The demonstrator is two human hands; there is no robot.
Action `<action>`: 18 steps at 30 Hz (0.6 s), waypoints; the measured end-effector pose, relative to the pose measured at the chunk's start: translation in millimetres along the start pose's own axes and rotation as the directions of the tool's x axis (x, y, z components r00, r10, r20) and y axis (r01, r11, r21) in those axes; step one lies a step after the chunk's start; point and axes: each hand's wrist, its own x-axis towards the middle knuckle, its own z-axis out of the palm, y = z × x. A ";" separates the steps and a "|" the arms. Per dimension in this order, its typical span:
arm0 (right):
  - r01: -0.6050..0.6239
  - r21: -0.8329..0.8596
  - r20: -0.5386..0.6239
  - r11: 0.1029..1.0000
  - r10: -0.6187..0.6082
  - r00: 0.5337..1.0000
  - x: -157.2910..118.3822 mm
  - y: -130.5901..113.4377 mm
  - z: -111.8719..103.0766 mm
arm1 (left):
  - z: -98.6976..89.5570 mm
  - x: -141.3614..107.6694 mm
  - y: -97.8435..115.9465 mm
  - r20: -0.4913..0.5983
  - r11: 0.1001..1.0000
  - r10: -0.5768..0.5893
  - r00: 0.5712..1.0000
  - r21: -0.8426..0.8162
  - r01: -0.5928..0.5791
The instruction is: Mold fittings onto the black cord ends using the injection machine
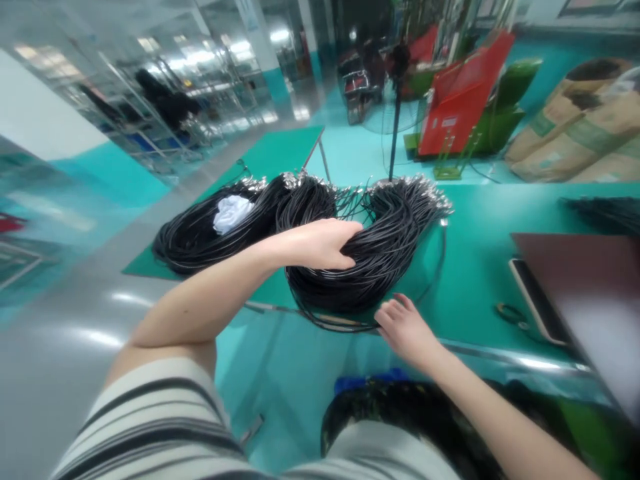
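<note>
black cable bundle [387, 260], bent like a u, lying on a green worktop [480, 267] at its near edge. the curve of the u faces the person, and both ends, tipped with silver metal connectors [427, 190], point toward the far side. the left hand [327, 243] lies over the middle of the bundle, thumb on the cables and the other fingers reaching in among them; the fingertips are partly hidden, so i cannot tell how tightly it holds. the right hand [404, 327] is at the near edge, just beside the bundle's lower right curve, with its fingers loosely curled in a narrow shape next to a few loose strands [345, 326]; i cannot tell whether it pinches one.

to the left, touching the bundle or just beside it, a second black coil [187, 233] stretches toward the worktop's left corner, with a crumpled white cloth-like thing [233, 215] on it.

behind the worktop, a red machine [457, 100] bears a pale label too small to read, and the green printing on brown paper sacks [580, 130] is blurred.

some strands hang slightly over the near edge. a stretch of green surface separates the bundle from a dark brown board [580, 267] near the right side, where a flat, pale-edged thing [537, 303] and a small ring of cord [513, 313] also lie.
</note>
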 end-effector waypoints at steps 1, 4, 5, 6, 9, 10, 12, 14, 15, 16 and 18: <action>0.033 0.054 -0.032 0.998 -0.032 0.999 6.8 1.8 -14.2 | -2.6 0.6 0.1 0.004 1.000 0.001 1.000 0.003 -0.001; 0.113 0.144 -0.123 0.983 -0.096 0.988 34.9 -0.4 -55.7 | -10.3 2.0 -1.2 0.023 1.000 0.004 1.000 0.004 -0.004; 0.135 0.157 -0.138 0.978 -0.114 0.984 44.4 -4.9 -65.5 | -11.9 1.9 -2.0 0.029 1.000 0.007 1.000 0.010 -0.007; 0.157 0.170 -0.141 0.973 -0.134 0.981 52.8 -11.1 -72.6 | -12.7 1.3 -3.0 0.037 1.000 0.012 0.999 0.017 -0.013; 0.213 0.198 -0.124 0.957 -0.192 0.974 68.3 -33.5 -78.0 | -9.9 -3.1 -6.5 0.081 0.999 0.027 0.996 0.017 -0.029; 0.216 0.200 -0.131 0.956 -0.192 0.973 70.5 -39.8 -76.3 | -7.7 -5.2 -8.2 0.097 1.000 0.027 0.995 0.008 -0.028; 0.183 0.193 -0.162 0.964 -0.153 0.975 72.2 -48.3 -71.3 | -3.4 -9.3 -12.5 0.116 1.000 0.022 0.993 -0.017 -0.021; 0.152 0.173 -0.152 0.973 -0.126 0.980 72.8 -51.6 -67.4 | 0.0 -12.0 -18.3 0.116 0.998 0.019 0.993 -0.059 -0.012; 0.153 0.162 -0.116 0.975 -0.135 0.984 73.3 -51.9 -66.6 | 1.5 -12.7 -21.6 0.121 0.996 0.021 0.992 -0.094 -0.010; 0.160 0.162 -0.069 0.974 -0.151 0.986 74.1 -51.4 -66.8 | 3.3 -13.1 -25.0 0.131 0.990 0.029 0.991 -0.143 -0.010; 0.124 0.218 0.004 0.968 -0.128 0.992 76.8 -48.1 -70.1 | 8.6 -13.8 -31.1 0.177 0.964 0.073 0.982 -0.264 -0.024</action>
